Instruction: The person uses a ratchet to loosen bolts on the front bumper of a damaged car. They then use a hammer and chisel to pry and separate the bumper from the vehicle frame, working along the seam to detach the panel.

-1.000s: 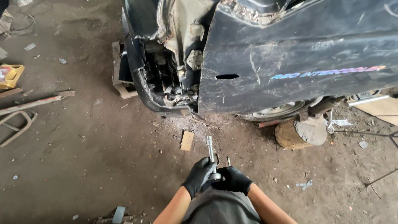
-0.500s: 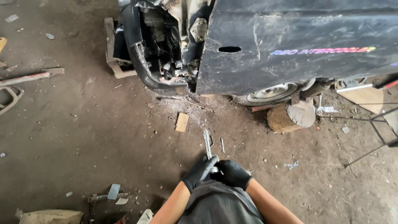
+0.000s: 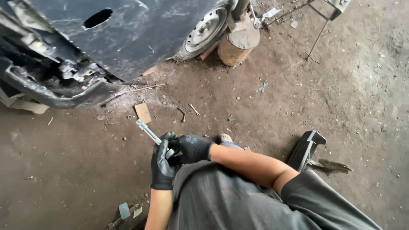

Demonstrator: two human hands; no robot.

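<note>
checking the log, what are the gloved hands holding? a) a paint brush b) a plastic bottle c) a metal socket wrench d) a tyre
c: both black-gloved hands, left hand and right hand, close around a slim metal socket wrench whose shaft points up toward the car.

You are over a bare dirt floor (image 3: 341,93). On it: a flat cardboard scrap (image 3: 143,113) left of centre, loose bolts (image 3: 194,109) beside it, a log stump (image 3: 235,44) at top centre, a black plastic part (image 3: 306,149) at lower right.
</note>
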